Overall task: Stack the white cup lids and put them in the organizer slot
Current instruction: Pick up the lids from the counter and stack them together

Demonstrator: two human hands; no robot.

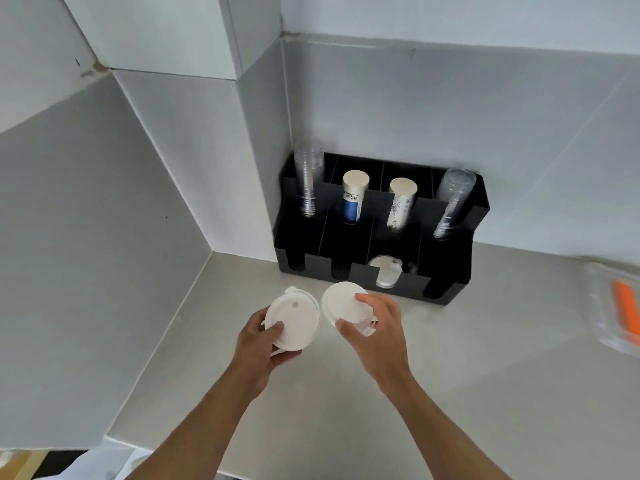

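Observation:
My left hand (258, 344) holds a small stack of white cup lids (294, 320) above the counter, thumb on top. Beside it, my right hand (375, 332) grips another white lid (341, 301), fingers curled over its right edge. The two sets of lids are side by side and close, just in front of the black organizer (446, 268). More white lids (386, 271) lie in the organizer's third front slot from the left.
The organizer stands in the wall corner and holds clear cup stacks (309, 178) (452, 202) and paper cup stacks (354, 199) (400, 204). A clear package with an orange item (625, 311) lies at the right. The grey counter (346, 420) meets the wall at the left.

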